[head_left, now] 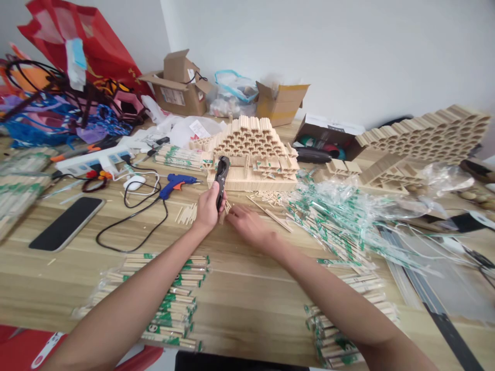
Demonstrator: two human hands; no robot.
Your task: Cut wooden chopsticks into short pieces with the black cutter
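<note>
The fingers of the left hand (pixel 207 208) were closed firmly around the grip of a black hand cutter (pixel 221 178), which was held nearly upright with its head above the fingers. The fingers of the right hand (pixel 247 225) were extended and left open, pointing toward the left hand, and no held object could be made out. A small cluster of short chopstick pieces (pixel 224 212) was located directly between the two hands, just beside the right fingertips; whether contact was made could not be determined.

Beyond the left fingers, a pile of cut chopstick pieces (pixel 186 214) was laid on the wooden table (pixel 247 288). Beyond the right fingers, loose sticks (pixel 273 216) were scattered. A model house of chopsticks (pixel 251 154) was positioned directly ahead of the fingers, with the cutter head just in front of its base. A blue glue gun (pixel 178 184) was placed ahead and to the left of the left fingers, its black cord (pixel 131 232) trailing across the table. Farther left, a phone (pixel 66 224) was laid flat. Wrapped chopstick packs (pixel 174 299) were stacked behind the left forearm, and a heap of opened green-printed wrappers (pixel 332 221) was spread to the right of the right fingers.
</note>
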